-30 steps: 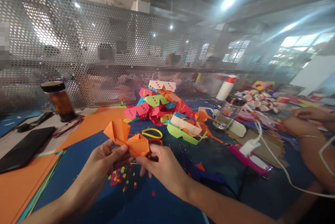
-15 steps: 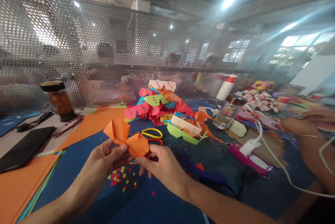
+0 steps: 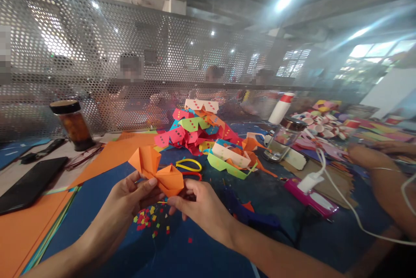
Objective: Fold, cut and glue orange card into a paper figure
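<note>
A folded piece of orange paper (image 3: 170, 179), creased into two angular lobes, is held up over the blue table. My left hand (image 3: 134, 198) pinches its lower left part, thumb in front. At its lower right edge, my right hand (image 3: 198, 202) grips it between thumb and fingers. Just behind it lie scissors with yellow and red handles (image 3: 188, 165), partly hidden by the paper. Small coloured paper squares (image 3: 151, 219) are scattered on the table below my hands. A blue glue gun (image 3: 253, 215) rests to the right of my right hand.
Paper glasses (image 3: 191, 126) are heaped at the back centre. A jar of dark drink (image 3: 71, 124), a black phone (image 3: 30, 185) and orange sheets (image 3: 29, 234) lie left. Right are a glass jar (image 3: 281, 141), a pink power strip (image 3: 310, 198) with a white cable, and another person's arm (image 3: 386, 178).
The orange paper and my hands have barely shifted, a few pixels at most. The other person's hands at the right have moved slightly.
</note>
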Tool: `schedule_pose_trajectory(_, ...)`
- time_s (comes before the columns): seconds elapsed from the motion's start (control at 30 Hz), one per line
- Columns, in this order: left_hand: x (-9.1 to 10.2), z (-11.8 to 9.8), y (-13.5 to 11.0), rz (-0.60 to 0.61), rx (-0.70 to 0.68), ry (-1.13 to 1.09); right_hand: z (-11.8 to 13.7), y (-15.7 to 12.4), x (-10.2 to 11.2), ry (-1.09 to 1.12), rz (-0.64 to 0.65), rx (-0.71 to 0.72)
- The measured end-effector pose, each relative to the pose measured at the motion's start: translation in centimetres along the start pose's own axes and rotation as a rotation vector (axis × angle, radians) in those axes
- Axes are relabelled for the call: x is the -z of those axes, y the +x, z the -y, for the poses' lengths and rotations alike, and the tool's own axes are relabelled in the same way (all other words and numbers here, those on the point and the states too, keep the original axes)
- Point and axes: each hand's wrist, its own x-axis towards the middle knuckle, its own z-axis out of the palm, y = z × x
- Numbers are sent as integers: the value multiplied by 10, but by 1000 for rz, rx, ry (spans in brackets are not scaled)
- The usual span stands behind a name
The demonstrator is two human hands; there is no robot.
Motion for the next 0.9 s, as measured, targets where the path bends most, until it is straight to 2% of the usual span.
schedule_pose_trajectory(0.53,2,1,1,12,15,84,5,0,0,-20,-14,-9)
schedule_pose_trajectory(0.9,-2,2,-2,-21,17,42,5,-1,1,-44,-10,-35)
